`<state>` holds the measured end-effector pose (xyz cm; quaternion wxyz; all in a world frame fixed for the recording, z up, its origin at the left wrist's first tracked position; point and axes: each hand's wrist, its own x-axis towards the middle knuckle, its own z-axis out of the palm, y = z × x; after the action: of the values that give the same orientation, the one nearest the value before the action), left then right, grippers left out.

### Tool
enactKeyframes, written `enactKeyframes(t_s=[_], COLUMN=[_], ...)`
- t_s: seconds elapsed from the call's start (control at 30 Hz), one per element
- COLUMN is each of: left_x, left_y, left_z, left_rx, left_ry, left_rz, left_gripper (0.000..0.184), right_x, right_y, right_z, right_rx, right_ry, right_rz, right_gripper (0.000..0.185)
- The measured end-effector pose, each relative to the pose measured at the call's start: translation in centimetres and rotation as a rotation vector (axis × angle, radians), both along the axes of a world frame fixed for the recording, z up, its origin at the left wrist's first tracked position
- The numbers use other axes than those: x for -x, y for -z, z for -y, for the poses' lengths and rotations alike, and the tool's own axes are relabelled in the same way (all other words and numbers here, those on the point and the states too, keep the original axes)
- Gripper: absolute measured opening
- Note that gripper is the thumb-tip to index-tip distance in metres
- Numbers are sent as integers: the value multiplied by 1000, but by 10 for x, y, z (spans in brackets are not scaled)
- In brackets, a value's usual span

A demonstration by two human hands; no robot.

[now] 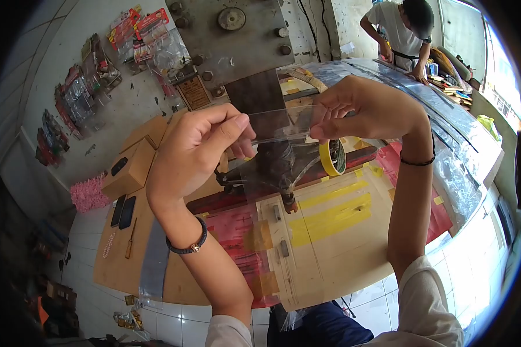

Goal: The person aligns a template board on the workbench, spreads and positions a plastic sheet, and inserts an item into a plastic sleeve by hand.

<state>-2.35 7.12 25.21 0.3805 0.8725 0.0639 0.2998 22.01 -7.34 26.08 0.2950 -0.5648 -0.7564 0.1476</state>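
Stretched between my hands, in front of the machine, is a clear plastic sheet (283, 122). My left hand (200, 147) pinches its left edge between thumb and fingers, and my right hand (370, 110) pinches the right edge. Below the sheet stands a dark machine head (275, 162), with a copper-coloured tip (289, 203) above a pale board (336, 254). Strips of yellow tape (330, 220) cross that board. A roll of yellow tape (332, 157) hangs or stands just under my right hand; its support is hidden.
To the left, a wooden table (113, 272) bears a cardboard box (130, 165), two dark phones (126, 212) and a screwdriver (131, 238). At the back right, a person (402, 34) leans over a table covered in plastic sheeting (446, 139). Packaged goods (150, 34) hang on the wall.
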Motion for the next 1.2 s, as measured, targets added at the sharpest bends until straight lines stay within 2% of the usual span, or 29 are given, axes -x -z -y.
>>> enactKeyframes(t_s=[0.1, 0.2, 0.37, 0.47, 0.5, 0.6, 0.67, 0.73, 0.8, 0.87, 0.93, 1.07, 1.17, 1.2], left_x=[-6, -18, -29, -25, -26, -18, -7, 8, 34, 72, 113, 190, 228, 237], left_y=[-1, 1, 2, 0, 2, -5, -10, -11, -14, -10, -3, 20, 41, 48], left_z=[2, 7, 16, 12, 8, 1, -12, -17, -25, -36, -47, -77, -102, -109], left_rx=[-13, -100, -259, -133, -161, -103, -43, 38, 92, 127, 151, 174, 194, 203], left_ry=[-32, -45, -114, -172, -162, -351, -555, -679, -738, -761, -805, -693, -436, -340], left_rz=[-45, -88, -122, 108, 290, 683, 910, 1141, 1322, 1465, 1623, 1809, 1833, 1831], left_gripper=[22, 20, 20, 18, 17, 18, 22, 24, 25, 21, 18, 16, 15, 15], right_x=[3, -1, 0, 10, 16, 44, 73, 112, 161, 191, 203, 206, 203, 199], right_y=[-1, 5, 8, 8, 7, 23, 44, 70, 106, 132, 140, 160, 188, 197], right_z=[1, -6, -13, -14, -14, -37, -52, -64, -62, -51, -41, -20, 18, 33], right_rx=[-25, -116, -112, -116, -124, -157, -146, 10, -28, -138, -82, 139, 68, 51], right_ry=[31, -59, -93, -59, -38, -210, -325, -438, -298, -185, -225, -326, -251, -232], right_rz=[50, 48, 14, -31, -38, -135, -82, -86, 13, -119, -22, 92, 67, -65], right_gripper=[21, 27, 23, 18, 17, 19, 24, 27, 30, 31, 30, 41, 60, 66])
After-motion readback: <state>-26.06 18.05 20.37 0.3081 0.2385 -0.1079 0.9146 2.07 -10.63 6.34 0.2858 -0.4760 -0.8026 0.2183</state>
